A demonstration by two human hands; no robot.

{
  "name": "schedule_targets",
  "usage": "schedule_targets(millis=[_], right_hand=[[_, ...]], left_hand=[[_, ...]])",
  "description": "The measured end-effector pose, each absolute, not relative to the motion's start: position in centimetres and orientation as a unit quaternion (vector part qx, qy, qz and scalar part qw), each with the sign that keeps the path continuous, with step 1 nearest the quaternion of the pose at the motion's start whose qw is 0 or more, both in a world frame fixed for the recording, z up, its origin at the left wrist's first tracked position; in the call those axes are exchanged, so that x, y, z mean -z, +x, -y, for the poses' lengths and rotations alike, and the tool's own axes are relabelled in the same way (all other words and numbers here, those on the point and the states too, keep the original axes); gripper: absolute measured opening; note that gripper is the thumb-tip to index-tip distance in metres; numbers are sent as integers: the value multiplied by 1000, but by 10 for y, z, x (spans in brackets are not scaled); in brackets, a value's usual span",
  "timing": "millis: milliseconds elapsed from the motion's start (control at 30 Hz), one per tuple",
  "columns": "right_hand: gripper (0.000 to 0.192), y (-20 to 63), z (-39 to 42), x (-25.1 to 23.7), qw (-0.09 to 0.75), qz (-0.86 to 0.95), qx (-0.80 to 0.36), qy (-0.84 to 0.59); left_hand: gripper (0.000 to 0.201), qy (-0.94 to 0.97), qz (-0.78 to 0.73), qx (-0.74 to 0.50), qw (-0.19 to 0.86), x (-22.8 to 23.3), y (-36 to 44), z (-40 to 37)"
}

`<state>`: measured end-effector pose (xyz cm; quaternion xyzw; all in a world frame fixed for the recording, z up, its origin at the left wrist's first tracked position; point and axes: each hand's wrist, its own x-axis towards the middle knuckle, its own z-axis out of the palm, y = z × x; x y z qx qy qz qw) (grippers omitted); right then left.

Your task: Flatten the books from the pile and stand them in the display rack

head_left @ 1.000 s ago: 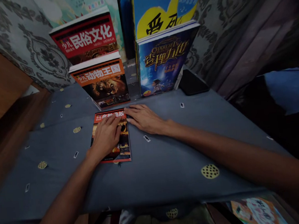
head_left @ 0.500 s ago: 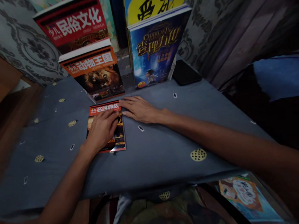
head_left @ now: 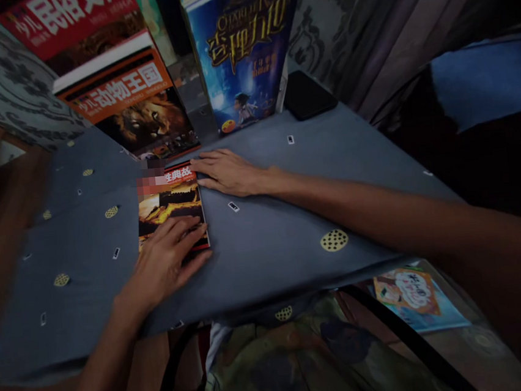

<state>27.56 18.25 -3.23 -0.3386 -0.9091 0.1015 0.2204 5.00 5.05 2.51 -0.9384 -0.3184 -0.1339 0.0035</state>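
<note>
A thin book with a red title band and a dark golden cover lies flat on the cloth-covered table. My left hand rests over its lower part, fingers stretched out and palm down. At its upper right corner, my right hand lies flat with fingertips touching the edge. Part of the title is blurred by a pixelated patch. Just behind stands an orange book with a lion on its cover.
Behind the lion book stands a red book. A blue book stands upright to its right, beside a black phone lying flat. Below the table's front edge on the right is another colourful book. Patterned curtains hang behind.
My left hand has slid down the book toward me, uncovering the picture in its middle. My right hand stays at the upper right corner. The whole view has shifted a little.
</note>
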Motion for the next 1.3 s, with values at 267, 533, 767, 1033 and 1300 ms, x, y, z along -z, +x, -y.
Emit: schedule_targets(millis=[267, 533, 767, 1033, 1300], right_hand=[[46, 275, -185, 36, 229, 910, -100, -331], [37, 275, -167, 30, 234, 919, -100, -302], [37, 275, -119, 20, 296, 885, -209, -292], [37, 276, -90, 10, 326, 846, -313, -283], [38, 273, -88, 11, 341, 838, -327, -273]], left_hand=[[33, -936, 316, 133, 79, -15, 47, -40], [33, -935, 306, 139, 116, -10, 45, -36], [28, -938, 288, 154, 118, -14, 47, -39], [27, -939, 288, 157, 103, -16, 46, -41], [32, -937, 298, 155, 91, -17, 45, -40]])
